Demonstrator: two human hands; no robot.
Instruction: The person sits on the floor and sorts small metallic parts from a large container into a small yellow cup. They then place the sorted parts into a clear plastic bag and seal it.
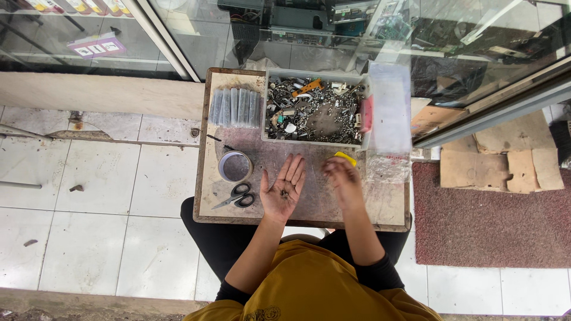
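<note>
On the board [380, 209] were 1 clear bin [313, 111] of mixed metal parts beyond both hands, 1 row of small clear bags [235, 107] beyond the left hand, and 1 tape roll [235, 166] and 1 pair of scissors [238, 197] just left of it. The left hand [284, 189] lay fully open, palm up, fingers together and extended, with a few small dark screws [284, 193] resting in the palm. The right hand [341, 177] was blurred, fingers curled downward near a yellow object [345, 157]; whether it gripped anything could not be determined. Both forearms angled forward over the board, hands apart.
</note>
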